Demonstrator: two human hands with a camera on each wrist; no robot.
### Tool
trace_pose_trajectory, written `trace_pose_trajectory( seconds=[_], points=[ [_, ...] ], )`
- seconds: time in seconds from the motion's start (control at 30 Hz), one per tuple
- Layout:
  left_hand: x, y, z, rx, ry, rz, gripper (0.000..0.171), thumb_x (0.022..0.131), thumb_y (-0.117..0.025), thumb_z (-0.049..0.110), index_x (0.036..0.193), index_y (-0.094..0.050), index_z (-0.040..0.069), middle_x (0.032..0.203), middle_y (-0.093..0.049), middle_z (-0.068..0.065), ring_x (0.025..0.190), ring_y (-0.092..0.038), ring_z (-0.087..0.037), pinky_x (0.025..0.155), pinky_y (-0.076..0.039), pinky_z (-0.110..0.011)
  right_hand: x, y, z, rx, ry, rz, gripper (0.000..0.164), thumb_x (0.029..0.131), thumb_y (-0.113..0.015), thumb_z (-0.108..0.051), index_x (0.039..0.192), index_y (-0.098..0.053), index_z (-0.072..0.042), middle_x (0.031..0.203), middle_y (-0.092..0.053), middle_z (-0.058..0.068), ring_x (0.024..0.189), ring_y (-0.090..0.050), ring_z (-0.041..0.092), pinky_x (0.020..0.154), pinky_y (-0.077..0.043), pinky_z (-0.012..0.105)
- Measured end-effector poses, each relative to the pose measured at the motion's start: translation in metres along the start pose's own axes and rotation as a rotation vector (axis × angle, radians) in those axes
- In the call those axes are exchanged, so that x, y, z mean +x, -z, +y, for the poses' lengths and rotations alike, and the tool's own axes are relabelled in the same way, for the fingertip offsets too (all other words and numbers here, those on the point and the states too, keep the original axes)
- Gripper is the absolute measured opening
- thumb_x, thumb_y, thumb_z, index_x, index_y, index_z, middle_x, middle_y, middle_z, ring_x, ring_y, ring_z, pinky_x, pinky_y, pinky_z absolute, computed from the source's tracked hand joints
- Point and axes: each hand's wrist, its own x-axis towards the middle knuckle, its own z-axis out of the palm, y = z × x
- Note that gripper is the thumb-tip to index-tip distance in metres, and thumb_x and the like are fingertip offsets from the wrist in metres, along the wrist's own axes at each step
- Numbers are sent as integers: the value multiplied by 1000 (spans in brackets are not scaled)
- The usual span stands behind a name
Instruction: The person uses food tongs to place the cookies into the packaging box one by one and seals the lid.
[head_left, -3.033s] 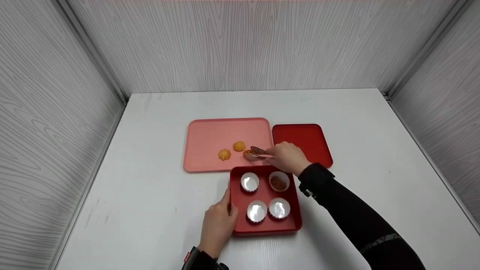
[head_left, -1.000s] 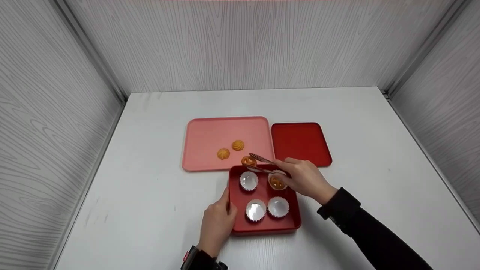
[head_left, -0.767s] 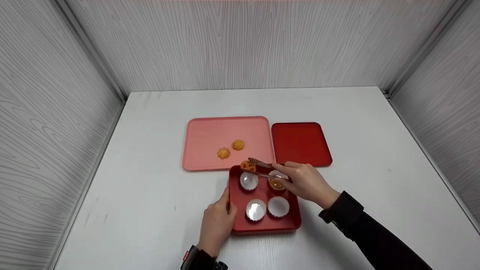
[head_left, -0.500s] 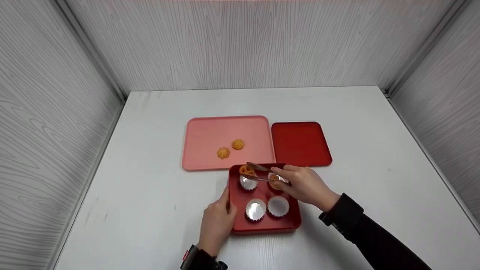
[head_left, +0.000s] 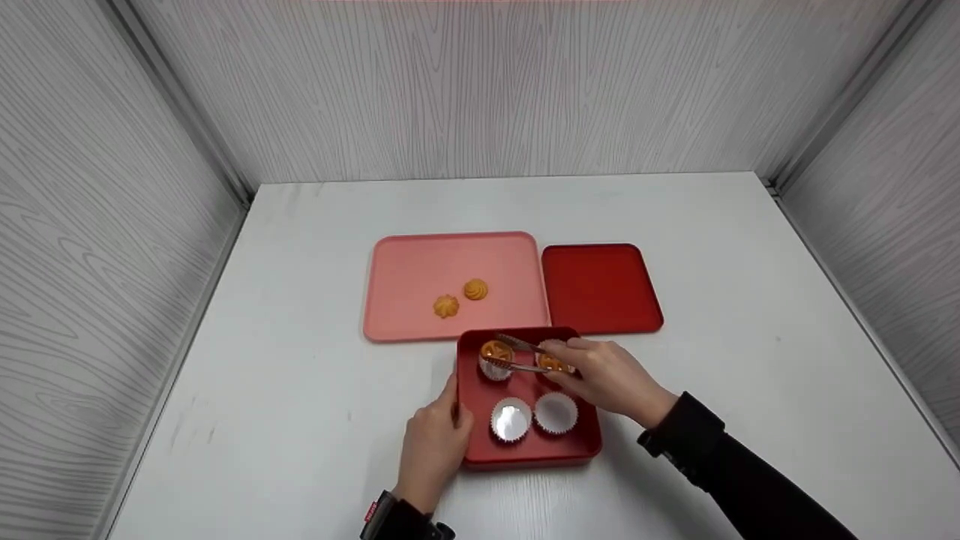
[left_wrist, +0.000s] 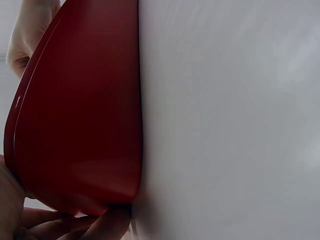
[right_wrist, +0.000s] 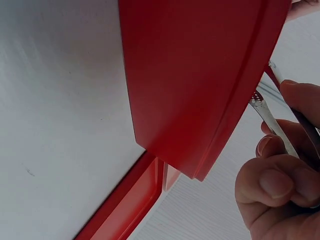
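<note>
My left hand (head_left: 435, 446) holds the left wall of a deep red box (head_left: 525, 448), its fingers along the outside in the left wrist view. My right hand (head_left: 611, 379) pinches metal tongs (head_left: 525, 367), whose tips spread around a round lattice-topped cookie (head_left: 496, 349) at the far-left paper cup (head_left: 493, 372). A similar cookie (head_left: 552, 363) sits in the far-right cup, partly covered by the tongs and fingers. Two nearer paper cups, one left (head_left: 511, 420) and one right (head_left: 556, 413), hold nothing. In the right wrist view, the tong tips pass behind the box rim.
Behind the box lies a pink tray (head_left: 420, 262) with two cookies, one star-shaped (head_left: 446, 306) and one swirled (head_left: 475, 289). To its right is a flat red tray (head_left: 600, 285). Wood-grain panels (head_left: 480, 90) enclose the white table (head_left: 285, 360).
The right hand has carried the lattice cookie in the tongs from the pink tray's front edge, over the box rim, to the far-left cup. The left hand stays on the box.
</note>
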Motion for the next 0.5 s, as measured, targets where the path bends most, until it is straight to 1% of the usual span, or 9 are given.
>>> trace_pose_trajectory(
  seconds=[0.17,0.37,0.5],
  points=[
    [0,0,0,-4,0,3,51,87,-65,3,137,-59,-6,80,-72,-14,57,-46,-9,53,-45,-30,0,-1,1,3,-8,-9,40,89,-80,-17,126,-71,-5,94,-74,9,62,-53,10,57,-45,23],
    [0,0,0,-5,6,-3,52,87,-65,3,138,-59,-7,76,-69,-12,57,-45,-10,53,-45,-30,-1,-2,0,9,-26,-18,43,88,-81,-17,127,-71,-5,106,-76,11,67,-60,13,59,-50,24],
    [0,0,0,-8,9,-10,52,87,-65,3,138,-58,-7,74,-68,-11,57,-45,-10,54,-45,-30,0,-2,-1,8,-36,-23,43,88,-81,-18,128,-71,-5,109,-76,11,70,-63,15,61,-51,26]
  ],
)
